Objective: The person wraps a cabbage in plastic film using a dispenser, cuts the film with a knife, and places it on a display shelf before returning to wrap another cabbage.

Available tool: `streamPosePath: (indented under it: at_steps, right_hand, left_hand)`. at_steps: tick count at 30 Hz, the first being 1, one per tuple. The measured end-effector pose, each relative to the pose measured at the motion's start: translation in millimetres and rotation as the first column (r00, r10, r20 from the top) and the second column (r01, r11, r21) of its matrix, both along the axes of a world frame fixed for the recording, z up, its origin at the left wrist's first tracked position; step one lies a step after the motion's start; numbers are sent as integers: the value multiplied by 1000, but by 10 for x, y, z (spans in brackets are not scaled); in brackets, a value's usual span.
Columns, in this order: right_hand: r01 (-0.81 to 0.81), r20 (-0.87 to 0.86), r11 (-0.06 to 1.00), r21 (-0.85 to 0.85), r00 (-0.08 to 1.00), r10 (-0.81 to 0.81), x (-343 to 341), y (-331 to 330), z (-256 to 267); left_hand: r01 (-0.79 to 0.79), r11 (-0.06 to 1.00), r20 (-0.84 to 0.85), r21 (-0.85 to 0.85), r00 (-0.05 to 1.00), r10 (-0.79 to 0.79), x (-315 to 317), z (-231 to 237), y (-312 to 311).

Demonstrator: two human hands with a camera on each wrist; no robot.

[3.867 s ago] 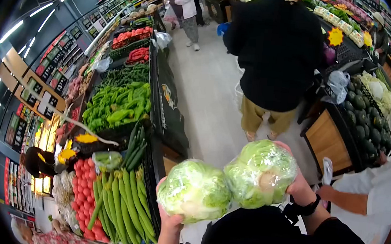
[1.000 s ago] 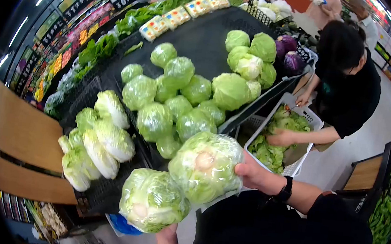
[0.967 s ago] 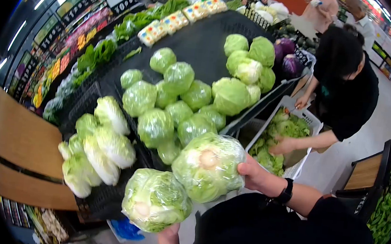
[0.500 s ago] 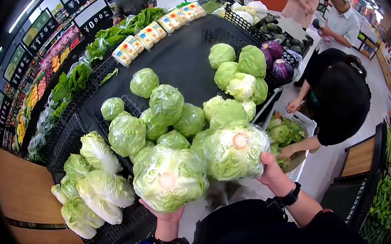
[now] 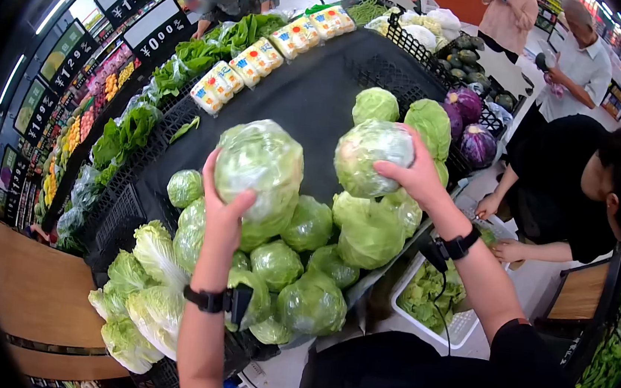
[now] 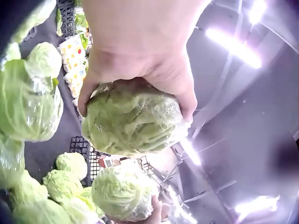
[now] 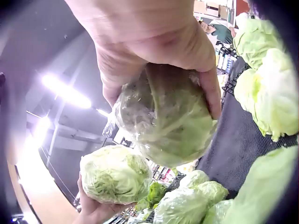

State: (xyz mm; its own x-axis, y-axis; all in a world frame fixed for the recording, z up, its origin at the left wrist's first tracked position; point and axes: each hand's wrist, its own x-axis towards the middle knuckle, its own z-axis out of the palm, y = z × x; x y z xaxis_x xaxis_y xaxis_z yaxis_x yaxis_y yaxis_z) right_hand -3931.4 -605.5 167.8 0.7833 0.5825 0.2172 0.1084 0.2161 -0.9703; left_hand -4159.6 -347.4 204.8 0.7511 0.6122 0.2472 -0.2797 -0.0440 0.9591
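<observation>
Over the produce stand, my left hand [image 5: 226,204] grips a plastic-wrapped iceberg lettuce [image 5: 261,163], thumb on the near side. A second wrapped iceberg lettuce [image 5: 370,162] is in my right hand [image 5: 420,176], thumb and fingers spread round its right side. From the left wrist, the left hand [image 6: 135,56] shows clasping its lettuce [image 6: 135,123] from both sides. In the right wrist view, the right hand [image 7: 156,44] spans its lettuce [image 7: 168,123]. Below the hands lies a pile of wrapped lettuces [image 5: 311,306]; unwrapped green cabbages [image 5: 372,234] adjoin it on the right.
Napa cabbages [image 5: 156,317] lie front left on the black stand [image 5: 313,89]. White printed packages [image 5: 256,61] line its far edge; purple cabbages [image 5: 477,145] sit at right. A person in black [image 5: 565,189] bends over a white basket [image 5: 475,331] of leaves on the right.
The view has turned from the aisle to the stand. Both hands have carried their lettuces forward over the pile, and the cut stems have turned away from the head camera.
</observation>
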Motion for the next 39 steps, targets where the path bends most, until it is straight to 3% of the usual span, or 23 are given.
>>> streamPosePath:
  at_steps: [1,4,5,7,8,10,11,13,15,16,20,24,27,28,29,31,32,34,36,37,38,39]
  right_hand:
    - [1,46,1000,-21,999,0,131,155,-21]
    - [-32,-69,992,-125,997,23,438,589,-67]
    - [22,-28,978,-208,999,-28,508,673,-73]
    - [123,61,919,-375,992,-108,642,821,-132]
    - [104,58,921,-376,994,-89,793,915,-345]
    - [206,272,757,-620,962,-39,824,1006,-447]
    - [271,364,650,-710,931,10,831,1049,-508]
    - [315,417,555,-770,907,64,725,1148,-545]
    - [354,442,461,-814,892,95,665,1317,-415]
    - [388,479,460,-799,872,96,708,1408,-436]
    - [278,388,425,-861,900,198,843,1490,-257]
    - [309,432,546,-779,895,110,931,1300,-429]
    - [190,153,686,-702,982,-114,943,1046,-334]
    - [162,22,725,-669,980,-198,962,972,-289]
    - [140,-47,783,-606,976,-211,1011,896,-253]
    - [105,-193,880,-464,957,-216,1052,762,-147]
    - [114,-195,905,-409,958,-209,1030,710,-63]
    - [146,-94,919,-365,977,-192,1028,700,2]
    - [176,26,905,-387,983,-180,1003,705,124]
    - [261,175,884,-388,962,-208,1022,747,97]
    - [341,321,861,-377,920,-224,1047,817,55]
    - [414,467,841,-348,855,-227,1054,912,102]
  left_hand:
    - [16,996,-37,92,999,-12,206,75,113]
    - [211,938,-271,274,953,-135,798,234,381]
    - [261,887,-377,380,920,-109,988,263,482]
    - [286,776,-368,562,927,-75,1385,-42,753]
    - [315,709,-389,630,919,-63,1507,-169,851]
    - [382,557,-441,737,897,-31,1656,-307,849]
    - [431,515,-501,742,866,-3,1699,-372,868]
    - [529,435,-607,729,793,54,1729,-543,869]
    - [560,435,-644,705,762,62,1777,-690,1019]
    - [567,434,-658,700,748,85,1802,-731,1085]
    - [684,397,-779,612,608,155,1969,-744,1107]
    - [730,426,-834,535,537,126,1954,-593,1140]
    - [720,338,-759,607,650,-22,1956,-787,1186]
    - [731,372,-734,572,659,-165,1983,-858,1119]
    - [775,284,-784,564,611,-109,2029,-932,1044]
    - [918,173,-933,357,361,8,2113,-757,723]
    - [928,84,-932,362,362,13,2121,-807,678]
    - [925,-107,-929,364,369,29,2165,-863,609]
    - [974,-141,-984,177,177,-14,2298,-765,636]
    - [984,-156,-996,83,79,-34,2325,-696,654]
    - [974,-193,-991,118,126,33,2249,-656,693]
    - [985,-139,-990,101,113,80,2197,-627,737]
